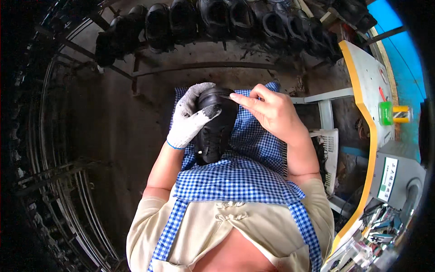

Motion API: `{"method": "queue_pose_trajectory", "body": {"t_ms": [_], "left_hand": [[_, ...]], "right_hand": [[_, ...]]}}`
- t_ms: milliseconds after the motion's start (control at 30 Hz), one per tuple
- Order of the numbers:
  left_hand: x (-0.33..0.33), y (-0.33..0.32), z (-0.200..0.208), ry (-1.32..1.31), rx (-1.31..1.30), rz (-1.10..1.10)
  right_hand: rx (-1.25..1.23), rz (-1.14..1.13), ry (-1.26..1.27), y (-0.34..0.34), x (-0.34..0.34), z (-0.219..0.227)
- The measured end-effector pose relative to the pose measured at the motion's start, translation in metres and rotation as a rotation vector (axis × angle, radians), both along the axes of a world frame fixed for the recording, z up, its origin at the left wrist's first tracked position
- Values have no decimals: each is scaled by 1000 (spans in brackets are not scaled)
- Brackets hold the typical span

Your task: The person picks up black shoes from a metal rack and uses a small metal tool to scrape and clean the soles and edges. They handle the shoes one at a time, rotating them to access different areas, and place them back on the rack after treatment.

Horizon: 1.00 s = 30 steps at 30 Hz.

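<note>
Black shoe [219,127] over checked apron [226,181], toe to 12 o'clock. Gloved left hand [188,117] clasps toe end from 9, thumb across. Right hand [272,111] slants in from 4, fingertips [234,96] at toe; pinch unclear. Beyond, at 12: shoe row [183,22].

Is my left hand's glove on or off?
On: the white glove covers the left hand gripping the black shoe, its blue edge showing below the palm.

- Black lace-up shoe [212,138]: partly hidden by gloved left hand [191,114]
- Anything pinched in right hand [272,113]: too small to tell
- Racked shoes [216,31]: cut off above
- Tabletop [366,81] clutter [384,229]: indistinct
</note>
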<state>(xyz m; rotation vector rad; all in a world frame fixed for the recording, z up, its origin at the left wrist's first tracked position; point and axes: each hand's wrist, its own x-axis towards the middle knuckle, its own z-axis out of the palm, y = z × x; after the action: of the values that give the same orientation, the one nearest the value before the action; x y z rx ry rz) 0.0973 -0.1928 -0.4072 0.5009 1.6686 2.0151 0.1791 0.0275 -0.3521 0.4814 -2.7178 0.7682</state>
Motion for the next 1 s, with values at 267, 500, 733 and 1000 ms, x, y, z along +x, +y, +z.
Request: {"method": "queue_pose_trajectory", "body": {"t_ms": [267, 500, 733, 1000], "left_hand": [[1, -1, 0, 3, 11, -26], [2, -1, 3, -30, 17, -27], [4, 0, 1, -54, 37, -50], [5, 0, 0, -44, 20, -81]], "right_hand": [[-63, 20, 6, 1, 1, -6], [38, -5, 86, -4, 0, 0], [-53, 24, 63, -1, 3, -4], [-80, 30, 91, 0, 6, -7]]}}
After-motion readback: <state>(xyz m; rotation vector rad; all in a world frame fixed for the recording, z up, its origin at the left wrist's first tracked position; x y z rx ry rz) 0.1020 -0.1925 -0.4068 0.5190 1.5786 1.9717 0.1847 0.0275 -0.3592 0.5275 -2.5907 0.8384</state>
